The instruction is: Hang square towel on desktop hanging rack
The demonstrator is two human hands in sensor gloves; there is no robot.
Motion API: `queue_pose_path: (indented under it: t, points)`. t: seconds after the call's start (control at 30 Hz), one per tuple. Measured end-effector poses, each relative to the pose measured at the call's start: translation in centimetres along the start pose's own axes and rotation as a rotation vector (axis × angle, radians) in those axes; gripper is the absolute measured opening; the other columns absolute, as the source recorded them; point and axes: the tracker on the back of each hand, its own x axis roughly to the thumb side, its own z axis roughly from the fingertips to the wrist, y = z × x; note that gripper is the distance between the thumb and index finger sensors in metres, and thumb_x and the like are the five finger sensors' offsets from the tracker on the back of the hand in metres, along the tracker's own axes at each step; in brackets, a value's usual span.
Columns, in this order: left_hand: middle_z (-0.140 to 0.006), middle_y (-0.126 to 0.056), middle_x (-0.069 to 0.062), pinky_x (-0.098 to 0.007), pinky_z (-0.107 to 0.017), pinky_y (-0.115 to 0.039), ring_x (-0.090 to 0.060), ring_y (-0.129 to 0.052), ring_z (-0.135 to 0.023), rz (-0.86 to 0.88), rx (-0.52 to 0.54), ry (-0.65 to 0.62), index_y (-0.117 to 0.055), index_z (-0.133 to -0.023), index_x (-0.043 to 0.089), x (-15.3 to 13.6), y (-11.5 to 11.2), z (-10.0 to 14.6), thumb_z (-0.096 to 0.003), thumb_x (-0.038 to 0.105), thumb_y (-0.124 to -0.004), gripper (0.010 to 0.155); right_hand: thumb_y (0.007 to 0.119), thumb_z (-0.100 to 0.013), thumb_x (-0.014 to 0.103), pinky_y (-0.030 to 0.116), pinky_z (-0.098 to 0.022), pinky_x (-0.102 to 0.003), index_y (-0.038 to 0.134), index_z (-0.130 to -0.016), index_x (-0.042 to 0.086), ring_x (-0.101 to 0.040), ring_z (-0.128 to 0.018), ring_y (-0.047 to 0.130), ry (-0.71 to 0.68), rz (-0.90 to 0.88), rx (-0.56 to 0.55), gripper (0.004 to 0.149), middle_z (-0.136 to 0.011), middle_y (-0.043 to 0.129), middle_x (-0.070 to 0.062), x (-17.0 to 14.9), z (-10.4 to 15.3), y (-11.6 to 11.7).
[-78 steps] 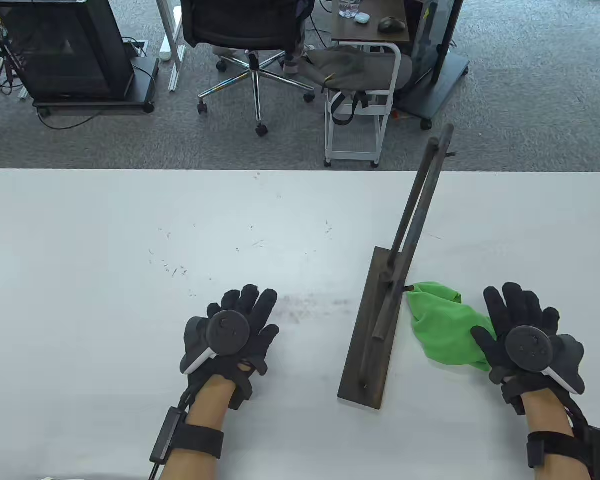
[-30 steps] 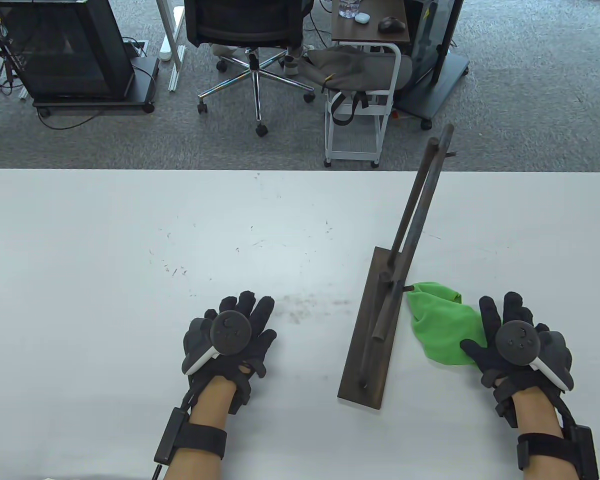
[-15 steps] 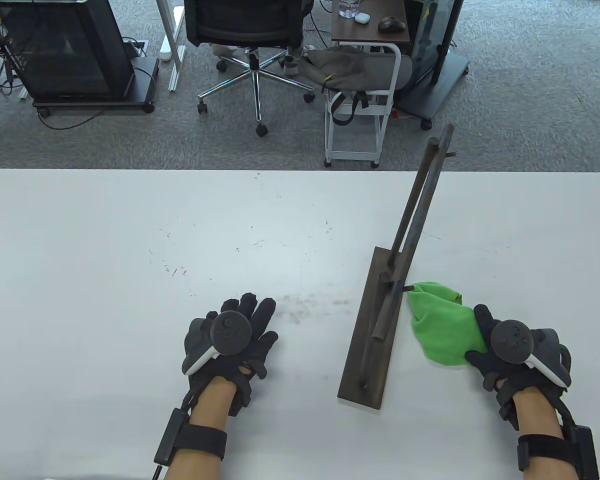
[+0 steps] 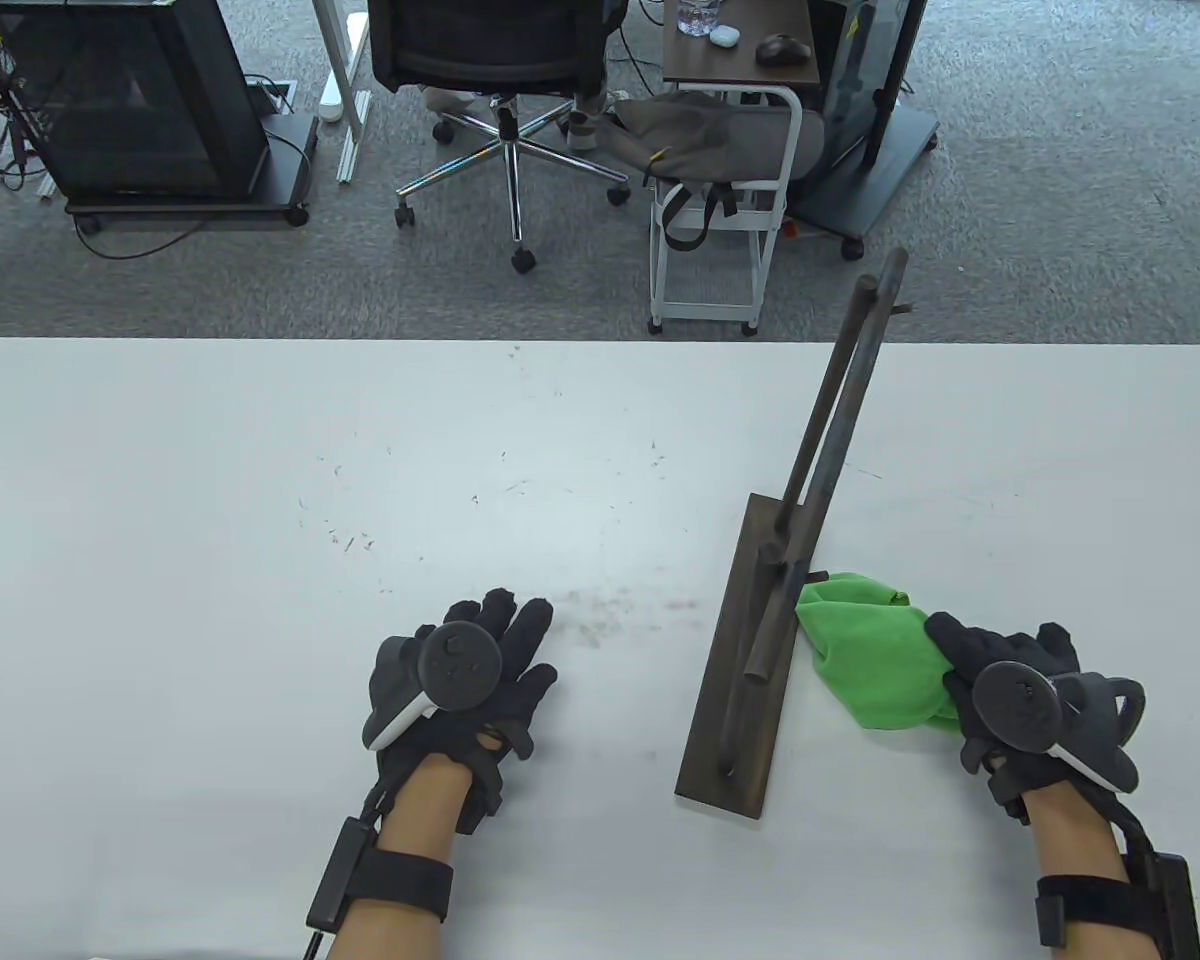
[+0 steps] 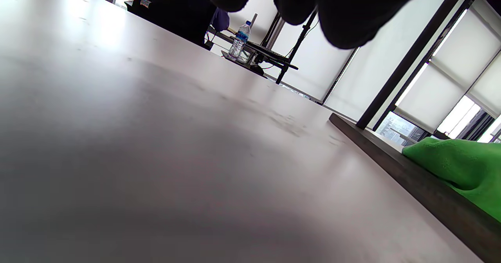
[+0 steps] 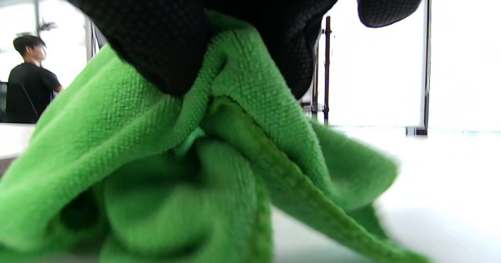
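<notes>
A crumpled green square towel (image 4: 865, 655) lies on the white table (image 4: 260, 500) just right of the dark hanging rack (image 4: 760, 620), whose base is a long plank and whose two bars lean up to the far right. My right hand (image 4: 960, 665) grips the towel's right side; in the right wrist view gloved fingers (image 6: 164, 44) pinch a fold of the green cloth (image 6: 156, 177). My left hand (image 4: 480, 665) rests flat and open on the table left of the rack. The left wrist view shows the rack base (image 5: 411, 177) and the towel (image 5: 462, 165) beyond it.
Off the table's far edge stand an office chair (image 4: 505, 90), a white wire cart (image 4: 720, 230) and a dark cabinet on wheels (image 4: 130, 110). A water bottle (image 5: 238, 40) stands on a far desk in the left wrist view.
My right hand went from lying flat on the towel's right edge to curling its fingers and gripping it. The towel bunched and shifted slightly left toward the rack. My left hand stayed put.
</notes>
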Motion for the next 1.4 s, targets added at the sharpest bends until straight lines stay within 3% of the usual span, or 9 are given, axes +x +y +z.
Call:
queue_pose_path:
  t: [0.1,0.3,0.47,0.93,1.4]
  points:
    - [-0.117,-0.041,-0.014,-0.077,-0.064,-0.025,-0.060,-0.039,-0.107,0.004,0.001,-0.007,-0.055,-0.113,0.028,0.0,0.0,-0.1,-0.0530,0.045,-0.079,0.067,0.094,-0.040,0.036,0.055,-0.063,-0.072,0.073,-0.085,0.039,-0.026,-0.078,0.095,-0.027,0.005,-0.120,0.049,-0.080,0.100,0.008,0.8,-0.1,-2.0]
    - [-0.117,-0.041,-0.014,-0.077,-0.064,-0.026,-0.060,-0.039,-0.107,0.003,0.004,-0.010,-0.056,-0.113,0.028,0.1,0.2,-0.2,-0.0530,0.045,-0.079,0.067,0.094,-0.040,0.037,0.058,-0.063,-0.071,0.076,-0.083,0.039,-0.026,-0.079,0.097,-0.050,-0.062,-0.296,0.047,-0.079,0.102,0.008,1.5,-0.6,-5.9]
    - [-0.117,-0.041,-0.014,-0.077,-0.064,-0.026,-0.060,-0.039,-0.106,0.013,-0.004,-0.010,-0.056,-0.113,0.028,0.2,0.0,-0.3,-0.0531,0.045,-0.079,0.066,0.091,-0.043,0.034,0.068,-0.061,-0.067,0.075,-0.085,0.037,-0.024,-0.065,0.105,-0.001,-0.167,-0.323,0.046,-0.081,0.100,0.002,1.7,-1.5,-9.0]
    - [-0.117,-0.041,-0.014,-0.077,-0.065,-0.027,-0.060,-0.040,-0.106,0.022,-0.018,-0.034,-0.056,-0.113,0.028,0.7,-0.1,-0.3,-0.0531,0.045,-0.079,0.066,0.089,-0.043,0.032,0.088,-0.047,-0.048,0.074,-0.087,0.032,-0.002,-0.015,0.102,-0.044,-0.125,-0.422,0.046,-0.078,0.096,-0.008,4.8,-4.9,-20.1]
    - [-0.117,-0.040,-0.014,-0.077,-0.065,-0.027,-0.060,-0.040,-0.107,0.034,-0.032,-0.051,-0.055,-0.113,0.029,1.0,-0.4,-0.4,-0.0532,0.045,-0.079,0.067,0.089,-0.043,0.032,0.091,-0.043,-0.046,0.070,-0.090,0.028,0.003,-0.008,0.099,0.114,-0.336,-0.496,0.050,-0.076,0.095,-0.011,6.6,-8.0,-30.2]
